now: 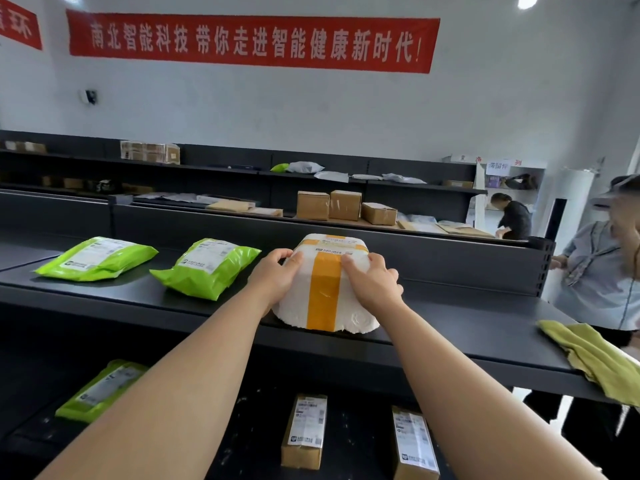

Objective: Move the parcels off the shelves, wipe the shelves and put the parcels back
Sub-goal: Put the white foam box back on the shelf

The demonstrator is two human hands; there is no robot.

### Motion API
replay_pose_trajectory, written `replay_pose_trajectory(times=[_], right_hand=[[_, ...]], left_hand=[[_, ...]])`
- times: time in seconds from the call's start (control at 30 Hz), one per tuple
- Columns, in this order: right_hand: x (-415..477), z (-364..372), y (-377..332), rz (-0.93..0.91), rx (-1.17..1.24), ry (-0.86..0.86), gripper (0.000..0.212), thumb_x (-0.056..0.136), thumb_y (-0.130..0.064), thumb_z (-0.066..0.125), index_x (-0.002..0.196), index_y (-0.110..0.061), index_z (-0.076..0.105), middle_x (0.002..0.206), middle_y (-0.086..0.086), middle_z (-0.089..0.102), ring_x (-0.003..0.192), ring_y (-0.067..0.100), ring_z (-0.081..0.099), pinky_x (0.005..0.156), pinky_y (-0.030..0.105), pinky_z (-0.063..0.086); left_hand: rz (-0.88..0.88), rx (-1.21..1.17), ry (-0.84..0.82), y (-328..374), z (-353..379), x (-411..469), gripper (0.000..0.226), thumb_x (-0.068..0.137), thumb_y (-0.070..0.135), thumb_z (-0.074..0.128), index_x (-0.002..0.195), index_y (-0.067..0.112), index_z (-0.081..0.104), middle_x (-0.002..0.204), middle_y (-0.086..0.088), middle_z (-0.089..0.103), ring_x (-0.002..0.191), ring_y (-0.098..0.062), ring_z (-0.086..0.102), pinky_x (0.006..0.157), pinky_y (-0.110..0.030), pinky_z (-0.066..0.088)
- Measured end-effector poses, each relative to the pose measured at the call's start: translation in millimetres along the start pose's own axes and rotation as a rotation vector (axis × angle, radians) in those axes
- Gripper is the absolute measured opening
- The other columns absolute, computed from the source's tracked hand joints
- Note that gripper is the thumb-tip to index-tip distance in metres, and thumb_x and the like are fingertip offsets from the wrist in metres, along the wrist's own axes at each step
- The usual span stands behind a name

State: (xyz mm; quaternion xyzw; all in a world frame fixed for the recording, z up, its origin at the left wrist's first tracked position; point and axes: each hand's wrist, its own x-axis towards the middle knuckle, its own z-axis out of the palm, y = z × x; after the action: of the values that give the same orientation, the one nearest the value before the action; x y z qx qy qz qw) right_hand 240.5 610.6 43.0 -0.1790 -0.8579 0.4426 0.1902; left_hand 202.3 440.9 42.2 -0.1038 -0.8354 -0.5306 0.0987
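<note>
I am standing at a dark metal top shelf [138, 296] that is running across the view. At its far left a bright green plastic parcel [97, 258] is lying flat with its white label facing up. Just to the right, a second green parcel [207, 266] is lying the same way, apart from the first. Next, my left hand [277, 275] is gripping the left side of a white foam parcel [323, 292], with the fingers curling over its upper edge. This parcel is banded with orange tape, is carrying a label on top and is sitting at the front edge of the top shelf, near the middle. My right hand [372, 284] is holding its right side, fingers bending over the top beside the tape. Further right, a yellow-green cloth [595, 358] is lying crumpled on the shelf end and hanging over the front. Beyond it, a person in a grey-blue shirt [595, 271] is standing by the shelf end. On the lower shelf [356, 445] under my arms, a third green parcel [100, 389] is lying at the left, and two brown cardboard boxes, one [304, 431] centre and one [414, 445] right, are sitting well apart.
</note>
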Motion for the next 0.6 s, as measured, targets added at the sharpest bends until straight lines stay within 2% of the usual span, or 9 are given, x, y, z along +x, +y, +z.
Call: replay_pose_trajectory(times=[0.4,0.6], right_hand=[[21.5,10.7,-5.3,0.056,-0.013,0.024,0.08,0.082,-0.075,0.038,0.148,-0.033,0.022,0.145,0.011,0.032,0.129,0.036,0.034,0.104,0.051,0.037],[16.6,8.8,-9.7,0.08,0.017,0.025,0.082,0.084,-0.073,0.037,0.15,-0.029,0.017,0.151,0.013,0.024,0.134,0.037,0.031,0.107,0.053,0.033]], left_hand=[[0.005,0.008,-0.069,-6.7,1.6,32.0,0.054,0.093,0.055,0.045,0.137,0.023,0.044,0.139,-0.004,0.047,0.126,-0.024,0.045,0.101,-0.043,0.044],[0.046,0.055,-0.035,-6.6,2.4,33.9,0.053,0.095,0.051,0.044,0.138,0.019,0.044,0.14,-0.005,0.048,0.128,-0.026,0.044,0.106,-0.047,0.038]])
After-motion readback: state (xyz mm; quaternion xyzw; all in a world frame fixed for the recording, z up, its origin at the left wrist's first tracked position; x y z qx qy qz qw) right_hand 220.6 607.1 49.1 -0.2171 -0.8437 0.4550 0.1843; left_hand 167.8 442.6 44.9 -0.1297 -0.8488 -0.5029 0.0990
